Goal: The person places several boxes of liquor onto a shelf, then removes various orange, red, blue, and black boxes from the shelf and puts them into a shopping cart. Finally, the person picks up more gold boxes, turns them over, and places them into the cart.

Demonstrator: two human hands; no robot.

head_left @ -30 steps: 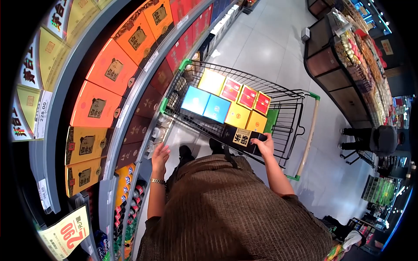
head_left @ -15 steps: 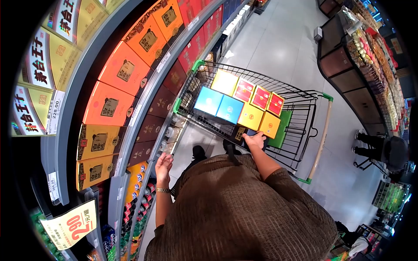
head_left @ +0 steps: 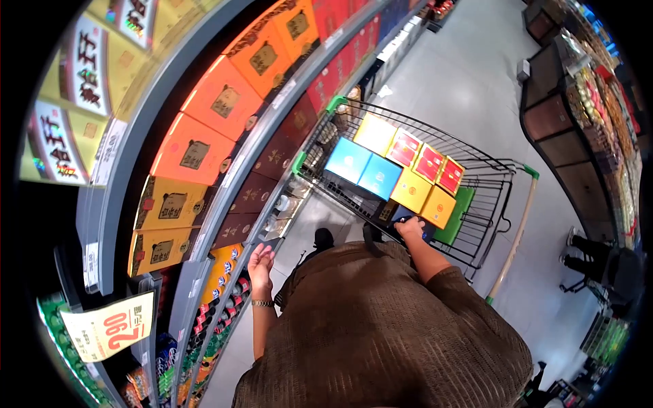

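Observation:
A wire shopping cart (head_left: 474, 161) with green corners stands in front of me. Inside lie blue boxes (head_left: 379, 177), a plain yellow box (head_left: 375, 133), red boxes with gold trim (head_left: 429, 163) and yellow-orange boxes (head_left: 438, 207). My right hand (head_left: 410, 228) is at the cart's near side, its fingers curled over a dark box (head_left: 388, 212). Whether it grips this box or the cart rim is hidden. My left hand (head_left: 260, 264), a watch on its wrist, hangs beside the shelf with loosely bent fingers apart and nothing in it.
Curved shelves on the left hold orange boxes (head_left: 196, 151), yellow boxes (head_left: 166, 202) and bottles. A price sign (head_left: 112, 326) sticks out low left. To the right, past the aisle floor (head_left: 449, 75), is a dark display counter (head_left: 544, 88); a person (head_left: 605, 262) stands lower right.
The cart and shelves have shifted right in view. My right hand's fingers look more curled at the cart's near side. My left hand still hangs by the shelf.

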